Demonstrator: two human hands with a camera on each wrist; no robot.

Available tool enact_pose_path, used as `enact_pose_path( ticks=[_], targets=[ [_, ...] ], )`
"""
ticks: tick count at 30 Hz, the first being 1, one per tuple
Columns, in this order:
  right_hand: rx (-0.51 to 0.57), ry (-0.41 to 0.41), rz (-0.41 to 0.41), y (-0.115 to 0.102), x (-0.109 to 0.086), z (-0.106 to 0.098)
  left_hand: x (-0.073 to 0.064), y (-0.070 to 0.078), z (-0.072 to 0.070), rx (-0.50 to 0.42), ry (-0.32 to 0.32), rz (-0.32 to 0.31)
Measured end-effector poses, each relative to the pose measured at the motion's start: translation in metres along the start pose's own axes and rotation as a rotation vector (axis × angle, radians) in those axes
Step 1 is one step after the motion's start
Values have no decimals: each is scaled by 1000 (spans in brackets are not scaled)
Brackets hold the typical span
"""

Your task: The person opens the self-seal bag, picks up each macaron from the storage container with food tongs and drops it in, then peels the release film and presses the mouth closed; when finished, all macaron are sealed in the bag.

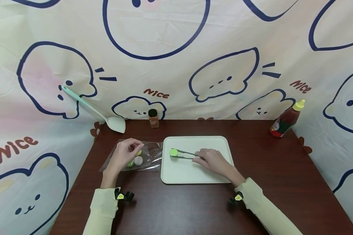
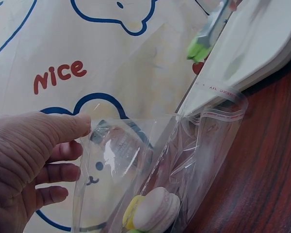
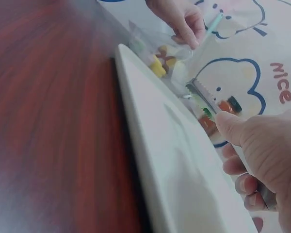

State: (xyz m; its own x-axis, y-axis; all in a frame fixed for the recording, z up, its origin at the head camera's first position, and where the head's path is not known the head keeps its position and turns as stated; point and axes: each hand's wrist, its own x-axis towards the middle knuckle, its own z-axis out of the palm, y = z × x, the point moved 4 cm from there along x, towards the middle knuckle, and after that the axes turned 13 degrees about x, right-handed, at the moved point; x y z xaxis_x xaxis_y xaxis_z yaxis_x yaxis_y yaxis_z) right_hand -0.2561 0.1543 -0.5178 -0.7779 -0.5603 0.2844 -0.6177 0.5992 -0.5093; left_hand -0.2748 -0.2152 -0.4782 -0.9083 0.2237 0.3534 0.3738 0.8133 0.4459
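Observation:
My left hand (image 1: 125, 155) pinches the edge of a clear plastic bag (image 2: 218, 131) between thumb and fingers. Inside the bag lie several macarons, among them a pinkish-white macaron (image 2: 156, 209) and a yellow one (image 2: 131, 213) in the left wrist view. In my right hand (image 1: 213, 161) I grip metal tongs (image 1: 183, 157), pointing left over the white tray (image 1: 194, 174). A light green macaron (image 1: 174, 152) sits between the tongs' tips, above the tray's left part. My right palm hides the tongs' rear end.
Behind the bag stands a small spice jar (image 1: 154, 120) with a black lid. A pale green spatula (image 1: 116, 124) leans against the patterned wall cloth at back left. At the back right corner stands a red sauce bottle (image 1: 285, 119) with a yellow cap.

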Motion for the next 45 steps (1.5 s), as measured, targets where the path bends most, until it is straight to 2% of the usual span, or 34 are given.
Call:
enact_pose_path(
  ticks=[5, 14, 24, 37, 45],
  targets=[
    [16, -48, 2, -7, 22, 6, 0, 1, -1, 0, -4, -4],
    [-39, -109, -76, -23, 65, 26, 2, 2, 1, 1, 6, 16],
    [-87, -174, -66, -36, 101, 53, 5, 5, 5, -14, -16, 14],
    [-83, -198, -40, -47, 120, 71, 3, 6, 5, -5, -22, 18],
    [-138, -196, -47, -54, 127, 76, 1, 4, 4, 5, -31, 15]
  ],
)
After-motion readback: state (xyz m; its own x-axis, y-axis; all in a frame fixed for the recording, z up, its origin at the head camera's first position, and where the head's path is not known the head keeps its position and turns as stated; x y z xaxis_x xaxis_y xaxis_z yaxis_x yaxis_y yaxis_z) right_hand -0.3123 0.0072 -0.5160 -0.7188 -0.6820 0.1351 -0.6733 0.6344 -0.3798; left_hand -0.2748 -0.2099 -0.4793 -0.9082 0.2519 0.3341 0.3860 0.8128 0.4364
